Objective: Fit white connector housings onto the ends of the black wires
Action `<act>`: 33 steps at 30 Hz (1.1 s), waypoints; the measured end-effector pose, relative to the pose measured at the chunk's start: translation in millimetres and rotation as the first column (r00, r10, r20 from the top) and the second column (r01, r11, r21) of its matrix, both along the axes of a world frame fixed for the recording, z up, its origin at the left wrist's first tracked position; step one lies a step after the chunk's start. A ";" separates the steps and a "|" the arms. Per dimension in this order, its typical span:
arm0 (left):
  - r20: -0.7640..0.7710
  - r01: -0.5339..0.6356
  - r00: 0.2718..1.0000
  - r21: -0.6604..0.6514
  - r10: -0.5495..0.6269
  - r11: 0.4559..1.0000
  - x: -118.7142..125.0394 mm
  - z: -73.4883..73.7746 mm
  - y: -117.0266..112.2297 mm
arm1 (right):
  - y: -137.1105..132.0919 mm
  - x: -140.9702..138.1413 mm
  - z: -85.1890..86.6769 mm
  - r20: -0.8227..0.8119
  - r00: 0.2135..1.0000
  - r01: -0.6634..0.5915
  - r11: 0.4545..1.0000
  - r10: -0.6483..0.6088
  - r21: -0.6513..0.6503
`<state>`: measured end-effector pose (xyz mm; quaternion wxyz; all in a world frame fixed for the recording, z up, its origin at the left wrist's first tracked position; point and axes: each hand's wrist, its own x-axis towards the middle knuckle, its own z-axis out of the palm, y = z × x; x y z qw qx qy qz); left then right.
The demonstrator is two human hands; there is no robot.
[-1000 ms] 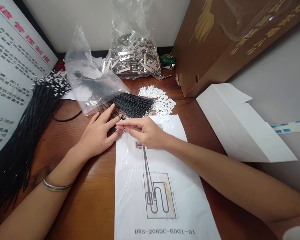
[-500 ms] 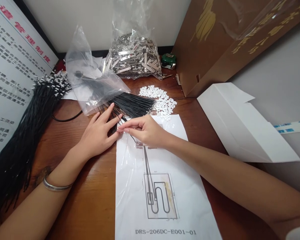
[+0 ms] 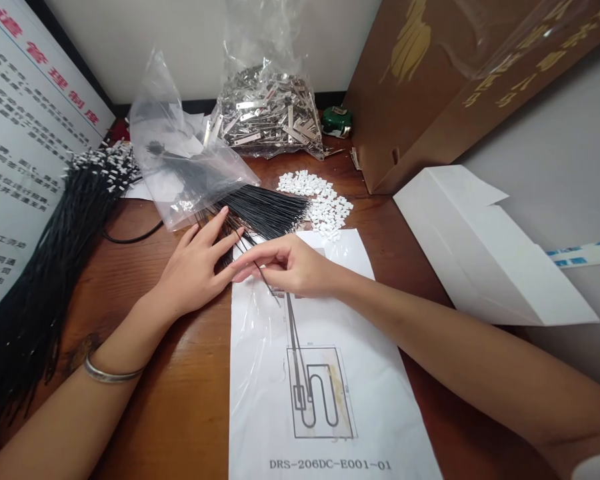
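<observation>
1. left hand [image 3: 195, 267]: palm down, fingers spread over dark wires at the near side of the wire bundle [image 3: 267, 210]. the grip is open; the flat pose probably steadies the wires against the surface [image 3: 180, 387].
2. right hand [image 3: 303, 267]: thumb and fingers drawn close together beside the left thumb. a single wire [image 3: 270, 285] passes at these fingers, its lower end slanting over the printed sheet [image 3: 370, 387]. whether the grip bears on it, i cannot tell.
3. wire bundle: lies beyond both hands, partly under a clear bag [image 3: 183, 180]; the bag likely keeps the strands together.
4. white pieces [image 3: 316, 197]: spread just beside the bundle's bare ends, presumably for easy reach.
5. printed sheet: its lettering faces the person, apparently for reading.
6. visibility limits: the right hand covers the drawing's upper part; the left hides wires beneath; the sheet's lower edge is cut off.
</observation>
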<state>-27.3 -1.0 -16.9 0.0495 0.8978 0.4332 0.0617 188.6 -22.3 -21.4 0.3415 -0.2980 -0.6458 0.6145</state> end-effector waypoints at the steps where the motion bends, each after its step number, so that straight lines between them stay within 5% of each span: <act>1: 0.000 -0.003 1.000 -0.001 0.003 1.000 -0.1 -0.1 0.0 | 0.1 -1.7 -1.7 0.011 1.000 0.024 1.000 -0.024 0.002; 9: 0.007 -0.025 1.000 -0.019 0.025 1.000 2.4 2.5 -1.7 | 4.0 -7.3 -6.3 0.043 0.963 0.264 0.964 -0.266 0.035; 17: 0.005 -0.019 1.000 0.000 0.019 1.000 1.0 1.2 -0.9 | -0.8 0.5 2.8 0.045 0.998 0.043 0.989 -0.050 0.143; 24: 0.007 -0.017 1.000 -0.025 0.017 1.000 1.1 1.9 -1.6 | 0.4 -4.7 0.1 0.110 0.973 0.193 0.977 -0.202 0.092; 29: -0.005 -0.015 1.000 -0.001 0.015 1.000 1.0 0.6 -0.9 | 1.0 0.2 4.0 0.067 0.997 0.013 0.992 -0.022 0.126; 33: 0.006 -0.013 1.000 -0.015 0.013 1.000 0.9 0.4 -0.9 | 2.0 -1.2 2.3 0.069 0.993 0.092 0.992 -0.097 0.081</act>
